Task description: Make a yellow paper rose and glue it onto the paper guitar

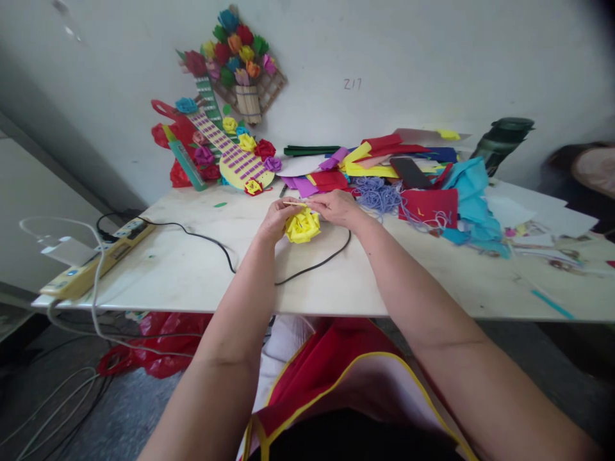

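A yellow paper flower (303,226) hangs between my two hands, above the table. My left hand (277,218) is closed in a pinch at the flower's left edge. A thin pale stick (294,203) runs from its fingertips toward the other hand, along the flower's top. My right hand (337,208) is also closed, its fingers pinching the flower at the upper right. Both sets of fingertips nearly meet, and they partly hide how stick and paper join.
A power strip (103,256) and a black cable (314,264) lie on the white table (192,282). Behind stand a guitar-shaped craft (235,158) and a glue bottle (186,163). Coloured paper, purple yarn (379,194), a phone (410,173) and a dark bottle (500,144) are at right.
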A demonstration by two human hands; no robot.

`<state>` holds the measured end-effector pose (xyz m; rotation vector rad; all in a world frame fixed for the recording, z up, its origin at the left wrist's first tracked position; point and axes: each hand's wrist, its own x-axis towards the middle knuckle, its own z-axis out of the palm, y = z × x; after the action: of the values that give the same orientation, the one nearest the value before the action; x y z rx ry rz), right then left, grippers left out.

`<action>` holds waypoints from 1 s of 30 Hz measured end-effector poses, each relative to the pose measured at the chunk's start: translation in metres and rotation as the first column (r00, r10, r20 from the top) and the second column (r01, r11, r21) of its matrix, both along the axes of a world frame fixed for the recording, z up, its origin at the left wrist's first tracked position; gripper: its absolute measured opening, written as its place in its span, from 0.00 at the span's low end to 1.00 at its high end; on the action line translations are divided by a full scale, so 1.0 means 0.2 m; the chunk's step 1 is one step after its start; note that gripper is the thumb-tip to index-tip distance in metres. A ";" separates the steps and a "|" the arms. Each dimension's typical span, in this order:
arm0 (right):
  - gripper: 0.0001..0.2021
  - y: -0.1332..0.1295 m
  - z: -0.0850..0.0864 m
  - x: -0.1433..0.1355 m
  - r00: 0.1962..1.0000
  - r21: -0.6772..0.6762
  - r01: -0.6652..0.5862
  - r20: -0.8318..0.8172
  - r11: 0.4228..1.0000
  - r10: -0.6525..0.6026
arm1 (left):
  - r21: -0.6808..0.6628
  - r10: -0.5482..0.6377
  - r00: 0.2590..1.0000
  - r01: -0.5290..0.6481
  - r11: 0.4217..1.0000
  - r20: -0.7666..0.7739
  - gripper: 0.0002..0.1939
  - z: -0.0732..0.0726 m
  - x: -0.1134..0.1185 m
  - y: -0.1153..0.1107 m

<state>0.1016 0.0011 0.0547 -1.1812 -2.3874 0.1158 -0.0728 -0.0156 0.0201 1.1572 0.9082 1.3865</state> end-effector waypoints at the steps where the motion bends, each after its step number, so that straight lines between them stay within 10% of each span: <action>1: 0.18 -0.01 0.00 -0.01 1.000 0.012 0.002 0.017 1.000 -0.003 | 0.000 -0.001 1.000 0.001 1.000 -0.003 0.14 0.00 0.00 0.00; 30: 0.09 0.07 0.00 -0.04 0.967 -0.168 -0.012 -0.251 0.986 -0.031 | -0.059 -0.007 0.998 0.003 0.998 -0.067 0.10 -0.02 0.01 0.03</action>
<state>0.0929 0.0159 0.0552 -1.1745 -2.1803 0.4474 -0.0716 -0.0088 0.0170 1.1665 0.9864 1.3147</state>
